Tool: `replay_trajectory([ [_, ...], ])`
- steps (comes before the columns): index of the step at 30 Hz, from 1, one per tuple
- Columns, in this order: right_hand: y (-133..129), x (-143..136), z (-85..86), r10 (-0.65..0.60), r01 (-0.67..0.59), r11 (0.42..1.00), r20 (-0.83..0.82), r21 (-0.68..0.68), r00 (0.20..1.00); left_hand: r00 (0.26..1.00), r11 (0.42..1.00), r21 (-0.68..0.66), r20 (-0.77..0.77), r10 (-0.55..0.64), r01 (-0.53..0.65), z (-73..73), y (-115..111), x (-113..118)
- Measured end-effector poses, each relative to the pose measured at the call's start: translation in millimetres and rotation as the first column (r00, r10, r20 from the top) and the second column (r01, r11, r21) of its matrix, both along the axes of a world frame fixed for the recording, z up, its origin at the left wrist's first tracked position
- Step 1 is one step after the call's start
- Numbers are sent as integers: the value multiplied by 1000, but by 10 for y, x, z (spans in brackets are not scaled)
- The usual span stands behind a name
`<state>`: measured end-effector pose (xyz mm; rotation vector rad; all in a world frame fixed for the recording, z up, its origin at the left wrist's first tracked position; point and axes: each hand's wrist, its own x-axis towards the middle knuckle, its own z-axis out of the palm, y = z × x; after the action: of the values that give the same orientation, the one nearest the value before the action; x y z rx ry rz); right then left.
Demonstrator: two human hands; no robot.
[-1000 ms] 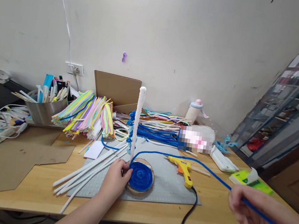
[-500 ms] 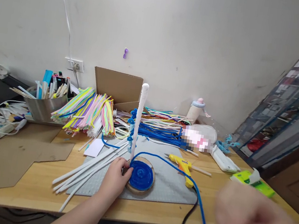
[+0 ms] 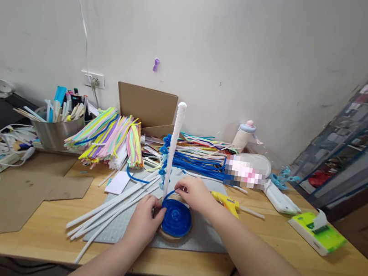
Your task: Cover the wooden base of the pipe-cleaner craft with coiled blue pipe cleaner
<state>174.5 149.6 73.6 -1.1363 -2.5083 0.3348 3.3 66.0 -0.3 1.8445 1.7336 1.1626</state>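
Note:
A round wooden base (image 3: 174, 236), its top covered by a coil of blue pipe cleaner (image 3: 177, 220), rests before me. A white fuzzy-wrapped post (image 3: 174, 150) rises upright at its back left edge, with blue looped trim (image 3: 164, 158) along its left side. My left hand (image 3: 146, 217) is closed on the base's left edge, thumb by the coil near the post's foot. Between the fingertips of my right hand (image 3: 194, 194), just behind the base, is the blue pipe cleaner strand (image 3: 170, 195) running from the coil. The right forearm hides part of the strand.
A yellow glue gun (image 3: 227, 203) lies behind my right forearm on a grey mat (image 3: 115, 227). White sticks (image 3: 111, 205) lie left. Pipe cleaner bundles (image 3: 114, 139), a pen holder (image 3: 58, 133) and a bottle (image 3: 242, 137) stand behind. A green tissue pack (image 3: 318, 234) sits right.
My right hand has come in from the lower right to the back of the base and now pinches the blue strand close to the coil. The left hand stays at the base's edge.

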Motion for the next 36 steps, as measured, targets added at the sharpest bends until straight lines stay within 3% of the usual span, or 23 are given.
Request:
replay_trajectory([
  [11, -42, -41, -130, -66, 66, 998, 50, 5, 997, 999, 1000, 0, 17, -31, 31, 134, -85, 35],
  [36, -74, 39, -222, -87, 86, 996, -48, -14, 995, 999, 999, -29, 36, -20, 21, 82, -45, 20],
])
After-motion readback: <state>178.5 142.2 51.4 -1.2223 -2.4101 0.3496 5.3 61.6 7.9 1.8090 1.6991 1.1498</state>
